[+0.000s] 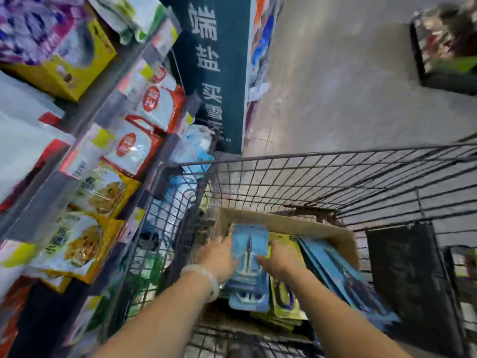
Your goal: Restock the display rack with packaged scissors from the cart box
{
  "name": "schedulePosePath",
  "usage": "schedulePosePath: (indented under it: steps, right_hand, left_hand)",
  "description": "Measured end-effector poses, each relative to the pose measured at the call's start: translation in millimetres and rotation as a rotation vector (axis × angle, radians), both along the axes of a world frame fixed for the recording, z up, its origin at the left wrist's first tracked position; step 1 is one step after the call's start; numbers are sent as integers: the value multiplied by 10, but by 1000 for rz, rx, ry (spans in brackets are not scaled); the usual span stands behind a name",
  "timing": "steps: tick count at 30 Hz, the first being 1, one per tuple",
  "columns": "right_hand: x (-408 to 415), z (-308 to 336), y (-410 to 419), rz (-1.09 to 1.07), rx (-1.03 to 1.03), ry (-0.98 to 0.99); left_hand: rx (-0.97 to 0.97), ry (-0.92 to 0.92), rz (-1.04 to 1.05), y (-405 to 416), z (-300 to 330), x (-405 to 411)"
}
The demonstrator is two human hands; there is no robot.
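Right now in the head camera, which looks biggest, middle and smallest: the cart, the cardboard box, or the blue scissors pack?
1. wire cart
2. cardboard box
3. blue scissors pack, held between the left hand and right hand

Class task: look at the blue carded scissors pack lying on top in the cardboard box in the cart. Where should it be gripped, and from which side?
Grip the blue carded scissors pack by its two long card edges, coming from above, one hand per side. It lies flat and face-up in the brown cardboard box, edges exposed; the left hand and right hand already flank it.
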State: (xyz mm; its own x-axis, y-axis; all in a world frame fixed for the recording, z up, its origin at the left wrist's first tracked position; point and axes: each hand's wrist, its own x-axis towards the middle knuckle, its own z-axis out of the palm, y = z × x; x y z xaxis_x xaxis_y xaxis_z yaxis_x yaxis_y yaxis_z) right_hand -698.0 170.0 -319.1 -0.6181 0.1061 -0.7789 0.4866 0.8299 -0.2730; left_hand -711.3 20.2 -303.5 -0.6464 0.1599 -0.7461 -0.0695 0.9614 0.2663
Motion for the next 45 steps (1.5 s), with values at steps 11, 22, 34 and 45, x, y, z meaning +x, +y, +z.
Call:
schedulePosePath:
  steps: [11, 22, 34, 45]
  right_hand:
    - [-88, -396, -87, -253, -47, -183]
    - [5, -37, -141, -715, -670, -63]
    - [70, -516, -156, -337, -21, -193]
    - [138, -233, -8, -527, -162, -262]
  left_hand:
    - [126, -202, 581, 131, -319, -76]
    - [496, -347, 1019, -110, 35, -148]
    - [465, -228, 1045, -570, -184, 49]
    - [527, -169, 973, -597, 155, 123]
